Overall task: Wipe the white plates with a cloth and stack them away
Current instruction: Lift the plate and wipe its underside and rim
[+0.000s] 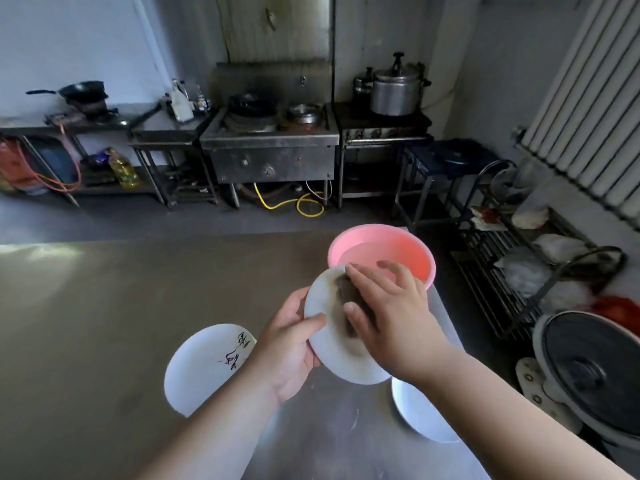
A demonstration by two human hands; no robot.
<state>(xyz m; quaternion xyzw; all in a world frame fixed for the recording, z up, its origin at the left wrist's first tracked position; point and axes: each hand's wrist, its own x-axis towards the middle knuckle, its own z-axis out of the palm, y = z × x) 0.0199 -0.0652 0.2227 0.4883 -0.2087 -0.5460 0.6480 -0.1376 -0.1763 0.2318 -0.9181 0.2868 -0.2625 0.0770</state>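
Note:
My left hand (289, 344) grips a white plate (329, 344) by its left rim, thumb on top, holding it tilted above the steel table. On the plate's face lies a dark cloth (348, 294), and my right hand (388, 313) presses on it with spread fingers. A second white plate (204, 368) with black writing lies flat on the table at the left, partly behind my left arm. A third white plate (419, 414) lies under my right forearm, near the table's right edge.
A pink basin (384, 252) with water stands just beyond the held plate. The steel table (104, 323) stretches to the left. Right of the table stand a wire rack (502, 265) with bags and a large lidded pot (588, 372). Stoves line the far wall.

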